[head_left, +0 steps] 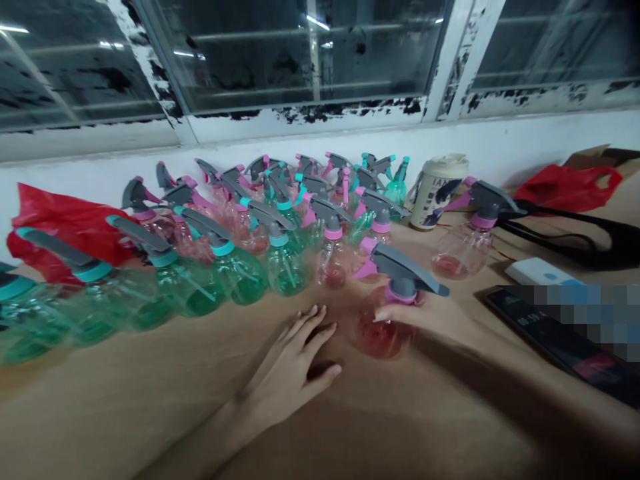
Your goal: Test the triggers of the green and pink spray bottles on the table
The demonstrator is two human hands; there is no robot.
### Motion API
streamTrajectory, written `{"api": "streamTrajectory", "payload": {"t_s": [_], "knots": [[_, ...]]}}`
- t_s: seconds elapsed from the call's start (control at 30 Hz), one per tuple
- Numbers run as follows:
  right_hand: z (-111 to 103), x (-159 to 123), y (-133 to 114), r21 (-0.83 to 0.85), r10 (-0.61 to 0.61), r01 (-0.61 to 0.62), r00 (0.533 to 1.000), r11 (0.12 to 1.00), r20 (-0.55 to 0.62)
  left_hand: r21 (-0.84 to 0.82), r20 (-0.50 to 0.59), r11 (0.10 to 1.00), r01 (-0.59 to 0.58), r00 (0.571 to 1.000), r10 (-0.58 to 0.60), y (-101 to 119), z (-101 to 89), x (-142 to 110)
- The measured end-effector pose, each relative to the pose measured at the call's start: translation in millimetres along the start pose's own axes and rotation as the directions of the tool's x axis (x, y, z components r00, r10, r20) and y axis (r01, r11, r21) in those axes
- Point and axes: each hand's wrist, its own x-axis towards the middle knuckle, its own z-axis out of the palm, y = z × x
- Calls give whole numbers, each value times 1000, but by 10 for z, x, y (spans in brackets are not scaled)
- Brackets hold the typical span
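My right hand [425, 317] is wrapped round the body of a pink spray bottle [377, 333] with a grey and pink trigger head; the thumb shows on its near side and the other fingers are hidden behind it. The bottle is upright, at or just above the table. To its left, my left hand [290, 367] lies low over the wood with fingers spread, holding nothing. Just beyond are another pink spray bottle [333, 260] and a green spray bottle [286, 267], both upright. More green bottles run in a row to the left.
Many pink and green spray bottles crowd the back of the table [200, 393] below the window. A printed cup [435, 193] and a pink spray bottle [463, 247] stand right. Red plastic bags [65, 233] lie at both sides. A phone [550, 333], white device [540, 272] and black strap [590, 237] lie right.
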Motion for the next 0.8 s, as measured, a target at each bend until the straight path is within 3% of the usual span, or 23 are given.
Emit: {"api": "streamTrajectory", "payload": {"t_s": [0.13,0.4,0.5,0.6,0.8], "knots": [[-32,-143,-8,-138,2,0,1000,990,10,12,-1,1000,-3,1000,3,-1,-2,-7],[-327,-296,109,-360,44,-113,980,926,-194,27,-21,1000,2,1000,-2,-25,13,0],[-532,-244,233,-440,-10,-118,960,890,-278,34,-53,999,-16,998,17,-36,23,23],[-695,-127,373,-438,-32,-92,963,894,-266,45,-92,999,-31,995,35,-28,30,56],[-772,176,566,-452,-62,-97,944,887,-324,25,-175,998,-56,983,60,59,65,167]]}}
